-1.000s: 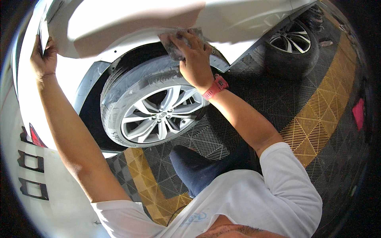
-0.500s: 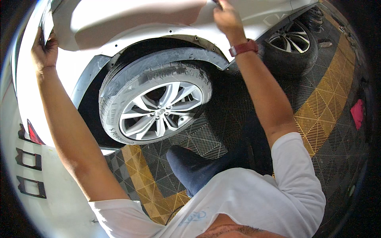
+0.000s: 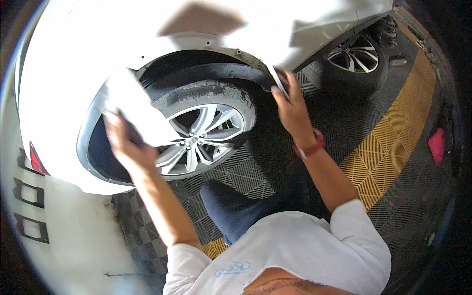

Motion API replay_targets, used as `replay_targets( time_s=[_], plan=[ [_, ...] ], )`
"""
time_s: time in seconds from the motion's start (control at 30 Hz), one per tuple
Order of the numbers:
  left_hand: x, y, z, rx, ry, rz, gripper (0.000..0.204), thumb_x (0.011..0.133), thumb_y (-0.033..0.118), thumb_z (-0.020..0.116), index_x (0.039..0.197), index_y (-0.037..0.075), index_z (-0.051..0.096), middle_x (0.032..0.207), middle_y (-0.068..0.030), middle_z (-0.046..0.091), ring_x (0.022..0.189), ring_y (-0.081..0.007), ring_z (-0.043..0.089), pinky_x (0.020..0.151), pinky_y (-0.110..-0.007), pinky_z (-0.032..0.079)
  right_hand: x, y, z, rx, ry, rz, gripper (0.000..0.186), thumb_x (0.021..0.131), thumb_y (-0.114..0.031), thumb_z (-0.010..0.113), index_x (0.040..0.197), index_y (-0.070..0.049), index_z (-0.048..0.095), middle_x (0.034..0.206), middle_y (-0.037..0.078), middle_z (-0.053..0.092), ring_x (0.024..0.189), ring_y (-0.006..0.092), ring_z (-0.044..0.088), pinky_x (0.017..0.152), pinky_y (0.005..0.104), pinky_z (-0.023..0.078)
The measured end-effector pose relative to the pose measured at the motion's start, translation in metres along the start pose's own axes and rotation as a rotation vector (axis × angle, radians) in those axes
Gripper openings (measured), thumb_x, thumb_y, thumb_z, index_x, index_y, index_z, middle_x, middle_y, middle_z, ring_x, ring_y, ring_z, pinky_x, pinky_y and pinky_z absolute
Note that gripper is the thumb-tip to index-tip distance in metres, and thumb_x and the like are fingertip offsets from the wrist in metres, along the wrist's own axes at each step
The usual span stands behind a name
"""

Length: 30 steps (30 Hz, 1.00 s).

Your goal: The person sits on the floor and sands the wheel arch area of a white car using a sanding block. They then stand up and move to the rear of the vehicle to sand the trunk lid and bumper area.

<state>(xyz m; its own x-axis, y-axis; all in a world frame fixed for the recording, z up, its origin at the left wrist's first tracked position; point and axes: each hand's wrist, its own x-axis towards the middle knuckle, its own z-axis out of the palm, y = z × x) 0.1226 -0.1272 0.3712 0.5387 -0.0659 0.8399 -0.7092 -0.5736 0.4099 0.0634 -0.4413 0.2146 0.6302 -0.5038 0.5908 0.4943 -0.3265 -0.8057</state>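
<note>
My left hand (image 3: 129, 138), blurred, grips a white flat board (image 3: 137, 110) over the left part of the wheel arch and tire. My right hand (image 3: 291, 105) grips a thin flat spreader (image 3: 275, 77), seen nearly edge-on at the arch's right end. Both are in front of a white car's body (image 3: 73, 49), which has a beige patch (image 3: 196, 19) above the arch. Below them is the wheel with a silver spoked rim (image 3: 201, 147).
A loose wheel (image 3: 349, 78) lies at the upper right on grey and yellow floor tiles (image 3: 383, 147). A pink cloth (image 3: 436, 145) lies at the far right. Dark square frames (image 3: 30, 226) are at the left. My bent knee (image 3: 221, 206) is below the wheel.
My left hand has moved down and right from the car's upper left with the board. My right hand went up and right, then came down beside the arch with the spreader.
</note>
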Motion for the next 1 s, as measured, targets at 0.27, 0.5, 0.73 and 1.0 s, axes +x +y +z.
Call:
replay_targets(
  time_s=[0.27,0.5,0.73,1.0],
  plan=[
    [-0.243,0.025,0.077,-0.710,-0.509,-0.980,0.060,0.109,0.037,0.052,0.149,-0.007,0.044,0.146,-0.0162,0.054,0.136,-0.0231,0.047,0.117,-0.035,0.033,-0.097,-0.030,-0.037,-0.689,-0.694,-0.235,0.065,0.080,0.009,0.061,0.132,-0.030,0.065,0.136,0.008,0.058,0.142,0.0340,0.045,0.114,0.0682,0.026],
    [-0.268,0.003,0.073,-0.770,-0.081,-1.103,0.050,0.109,0.031,0.052,0.143,-0.006,0.047,0.138,-0.0164,0.058,0.127,-0.0238,0.054,0.111,-0.037,0.040,-0.142,-0.029,-0.024,-0.642,-1.068,-0.361,0.059,0.083,-0.002,0.068,0.132,-0.034,0.063,0.143,0.006,0.050,0.145,0.0357,0.041,0.117,0.0730,0.020],
    [-0.257,-0.019,0.079,-1.059,0.068,-1.341,0.031,0.105,0.024,0.056,0.129,0.003,0.059,0.113,-0.0091,0.065,0.099,-0.0230,0.065,0.090,-0.038,0.055,-0.114,-0.076,-0.008,-0.218,-0.988,-0.336,0.068,0.084,0.000,0.066,0.144,-0.030,0.053,0.145,0.017,0.046,0.143,0.0420,0.042,0.115,0.0571,0.040],
    [-0.219,-0.003,0.068,-1.134,0.118,-1.160,0.035,0.106,0.018,0.058,0.136,0.001,0.057,0.122,-0.0075,0.068,0.110,-0.0177,0.065,0.096,-0.033,0.053,-0.088,-0.028,-0.019,-0.849,-1.003,-0.378,0.063,0.093,-0.004,0.052,0.153,-0.020,0.045,0.146,0.024,0.047,0.142,0.0471,0.040,0.116,0.0571,0.038]
  ],
)
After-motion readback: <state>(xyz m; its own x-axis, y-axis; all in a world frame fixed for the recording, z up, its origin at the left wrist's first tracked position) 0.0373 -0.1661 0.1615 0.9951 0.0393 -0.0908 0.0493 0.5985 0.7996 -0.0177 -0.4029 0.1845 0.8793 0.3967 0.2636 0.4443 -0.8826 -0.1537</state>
